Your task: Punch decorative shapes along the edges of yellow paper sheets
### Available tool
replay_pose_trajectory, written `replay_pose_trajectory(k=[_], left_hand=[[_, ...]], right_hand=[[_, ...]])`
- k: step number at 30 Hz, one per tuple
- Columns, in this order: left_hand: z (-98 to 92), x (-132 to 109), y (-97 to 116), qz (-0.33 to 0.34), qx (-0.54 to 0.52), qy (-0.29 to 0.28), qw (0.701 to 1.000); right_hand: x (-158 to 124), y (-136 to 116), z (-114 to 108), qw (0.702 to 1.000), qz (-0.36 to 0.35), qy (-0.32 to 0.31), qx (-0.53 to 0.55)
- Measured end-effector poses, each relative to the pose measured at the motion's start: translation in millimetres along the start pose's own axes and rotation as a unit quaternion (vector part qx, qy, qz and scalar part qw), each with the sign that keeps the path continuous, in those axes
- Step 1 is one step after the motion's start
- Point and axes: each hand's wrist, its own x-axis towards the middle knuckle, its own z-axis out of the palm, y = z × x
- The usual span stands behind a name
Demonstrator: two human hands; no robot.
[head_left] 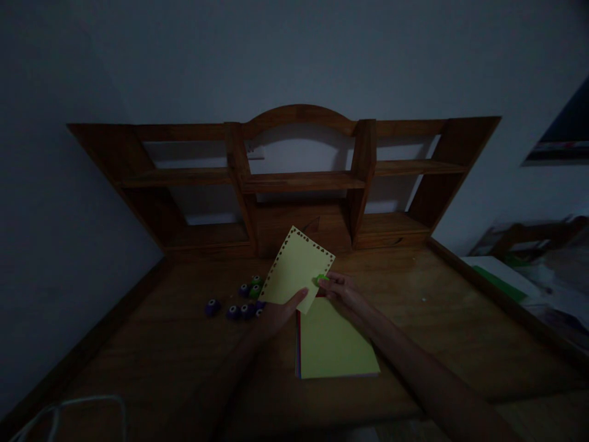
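Note:
My left hand (280, 314) grips a pale yellow sheet of paper (289, 270) by its lower edge, thumb on top, and the sheet is tilted above the desk. Small dark cut-outs run along the sheet's left and upper edges. In my right hand (344, 290) is a small green craft punch (321, 279), held at the sheet's right edge. Below lies a stack of coloured paper (338, 344) with yellow on top. Left of the sheet, several purple and green craft punches (234, 312) stand on the desk, some partly hidden by the sheet and my left hand.
The wooden desk (161, 344) backs onto a wooden shelf unit (304, 182) against the wall. At the lower left is a white cable or frame (92, 399). Beyond the desk's right rim, a green item (499, 284) lies on a white surface near a chair (538, 236).

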Motion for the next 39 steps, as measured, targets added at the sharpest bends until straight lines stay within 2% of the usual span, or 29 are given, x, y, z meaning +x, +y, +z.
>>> replay_pose_trajectory(k=[6, 12, 19, 25, 31, 36, 39], left_hand=[[0.5, -0.1, -5.4, -0.018, -0.021, -0.006, 1.0], [1.5, 1.6, -3.0, 0.049, -0.02, -0.006, 0.999], [1.0, 1.4, -0.5, 0.01, -0.017, 0.014, 1.0], [-1.0, 3.7, 0.4, 0.001, -0.007, 0.083, 0.997], [-1.4, 6.8, -1.2, 0.054, 0.003, 0.115, 0.992], [-1.2, 6.1, -2.7, -0.006, 0.006, 0.104, 0.995], [-0.5, 4.5, -3.0, -0.011, 0.01, 0.1, 0.995]], right_hand=[[-0.1, -0.9, 0.3, 1.0, -0.003, -0.008, -0.007], [2.9, 2.3, -3.2, 0.999, -0.01, 0.0, -0.034], [5.1, 4.5, -5.4, 0.998, -0.013, 0.009, -0.058], [4.7, 4.9, -5.9, 0.997, -0.019, 0.014, -0.071], [6.6, 8.2, -8.5, 0.996, -0.022, 0.02, -0.083], [5.7, 5.4, -6.7, 0.995, -0.021, 0.008, -0.094], [4.9, 3.9, -6.4, 0.995, -0.023, 0.0, -0.099]])
